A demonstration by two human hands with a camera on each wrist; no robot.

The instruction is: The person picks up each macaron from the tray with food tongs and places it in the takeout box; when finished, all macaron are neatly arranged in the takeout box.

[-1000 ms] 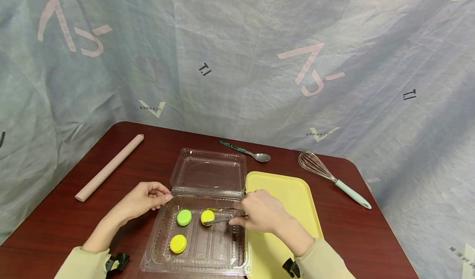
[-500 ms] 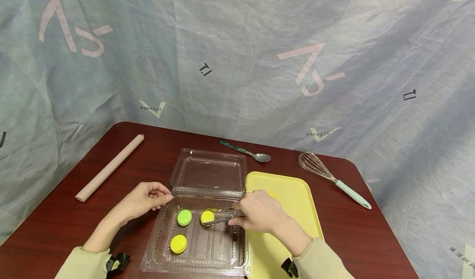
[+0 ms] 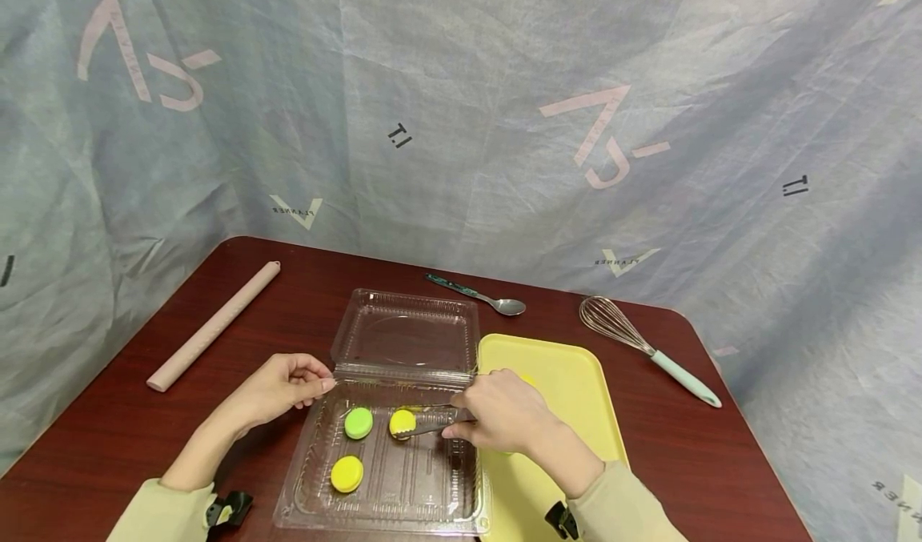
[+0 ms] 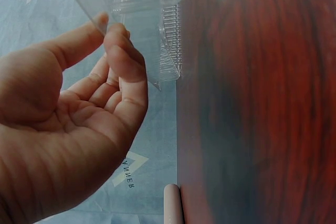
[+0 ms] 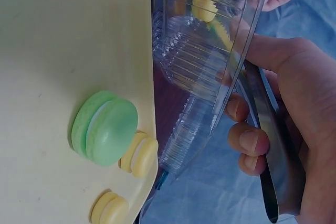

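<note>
A clear plastic clamshell container (image 3: 403, 486) lies unfolded, its lid (image 3: 403, 334) tipped back. My left hand (image 3: 277, 386) pinches its left edge near the hinge between thumb and index finger; the left wrist view has this hand (image 4: 79, 98) close up. Metal tongs (image 3: 435, 427) are gripped in my right hand (image 3: 507, 414). Their tips are around a yellow macaron (image 3: 402, 421) inside the container; whether it touches the bottom I cannot tell. To its left sits a green macaron (image 3: 358, 423), and nearer me another yellow macaron (image 3: 346, 474).
Right of the container, partly under my right arm, is a yellow tray (image 3: 562, 358). On it the right wrist view has a green macaron (image 5: 113, 129) and two yellow macarons (image 5: 139, 155). Farther off lie a rolling pin (image 3: 216, 326), a spoon (image 3: 507, 306) and a whisk (image 3: 648, 350).
</note>
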